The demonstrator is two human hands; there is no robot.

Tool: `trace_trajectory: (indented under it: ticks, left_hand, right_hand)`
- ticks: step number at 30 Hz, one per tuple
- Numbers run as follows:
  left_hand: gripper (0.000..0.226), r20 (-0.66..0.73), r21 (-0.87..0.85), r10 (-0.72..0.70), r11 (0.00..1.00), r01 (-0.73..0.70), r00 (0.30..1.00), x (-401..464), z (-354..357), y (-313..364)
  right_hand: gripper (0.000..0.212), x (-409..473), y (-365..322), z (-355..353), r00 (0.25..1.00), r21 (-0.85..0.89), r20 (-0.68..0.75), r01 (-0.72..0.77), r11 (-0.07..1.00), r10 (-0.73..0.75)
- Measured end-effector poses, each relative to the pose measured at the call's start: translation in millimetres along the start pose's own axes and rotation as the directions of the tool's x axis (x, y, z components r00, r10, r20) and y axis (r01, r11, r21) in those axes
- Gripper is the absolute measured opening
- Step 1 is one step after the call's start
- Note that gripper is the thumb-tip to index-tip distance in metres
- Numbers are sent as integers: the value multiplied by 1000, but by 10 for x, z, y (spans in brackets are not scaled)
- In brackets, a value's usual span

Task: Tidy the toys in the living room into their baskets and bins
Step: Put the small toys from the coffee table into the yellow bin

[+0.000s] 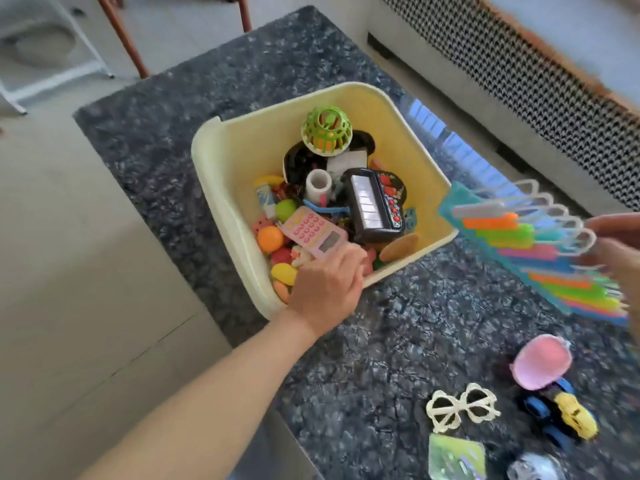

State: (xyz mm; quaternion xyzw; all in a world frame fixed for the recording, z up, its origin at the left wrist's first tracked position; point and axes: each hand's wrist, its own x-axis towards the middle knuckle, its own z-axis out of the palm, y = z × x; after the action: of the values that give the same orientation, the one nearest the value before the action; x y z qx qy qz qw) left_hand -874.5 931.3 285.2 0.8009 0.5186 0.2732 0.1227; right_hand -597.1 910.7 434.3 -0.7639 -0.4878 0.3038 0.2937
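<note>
A pale yellow bin (221, 188) sits on the dark shaggy rug (398, 323), filled with several toys: a green cage ball (325, 130), a black toy accordion (375, 206), plastic fruit. My left hand (329, 282) reaches into the bin's near corner and holds the pink toy calculator (313, 233) by its lower end. My right hand (620, 244) at the right edge holds a rainbow-coloured toy xylophone (530, 251) in the air, just right of the bin.
On the rug at lower right lie white heart-shaped glasses (460, 408), a pink shell-like toy (542, 362), a yellow and blue toy car (561, 414), a green card (455, 457) and a clear round toy (535, 467). A houndstooth sofa (519, 81) stands behind. Chair legs (121, 32) stand top left.
</note>
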Motion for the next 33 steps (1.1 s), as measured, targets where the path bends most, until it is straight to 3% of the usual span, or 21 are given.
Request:
trace_trajectory:
  ticks: [2,4,6,9,11,14,17,19,21,23,27,30,33]
  left_hand:
    - [30,-70,-37,-81,996,79,994,-26,-107,-103]
    - [35,-124,-32,-120,993,117,985,-58,-225,-292]
    - [37,-160,-7,-163,986,164,974,-47,-361,-521]
    - [39,-205,-80,-272,962,261,940,18,-492,-838]
    - [39,-217,-92,-301,953,288,928,56,-519,-1057]
    - [38,-207,-108,-317,948,300,926,114,-545,-1247]
    - [52,-194,-116,-279,959,260,940,185,-566,-1361]
    - [35,-173,-91,-211,976,198,962,238,-557,-1440]
    - [38,-107,-91,-166,983,157,980,321,-542,-1497]
    - [42,-42,-59,-135,989,132,990,407,-540,-1523]
    - [33,105,184,-89,981,69,990,437,-482,-1535]
    - [35,215,281,-143,956,79,966,447,-470,-1499]
    - [40,295,328,-176,942,74,939,478,-481,-1485]
  right_hand:
    - [17,9,-403,195,998,261,61,-39,964,24]
    - [19,88,-705,583,991,544,111,-126,830,78]
    - [25,172,-1047,1115,966,658,187,-258,707,178]
    - [25,404,-1287,1927,913,668,292,-407,622,285]
    - [26,518,-1319,2464,873,601,371,-486,635,316]
    - [32,577,-1353,3041,808,562,366,-587,582,461]
    - [26,526,-1459,3357,735,606,387,-658,447,556]
    - [32,516,-1445,3523,723,587,439,-680,439,534]
    - [24,541,-1421,3665,684,620,518,-714,326,514]
    - [14,563,-1381,3673,629,631,593,-751,194,503]
    - [45,547,-1197,3321,571,656,702,-752,-73,425]
    - [46,471,-1025,2991,608,682,700,-725,-97,375]
    - [39,362,-825,2676,638,699,666,-715,-25,386]
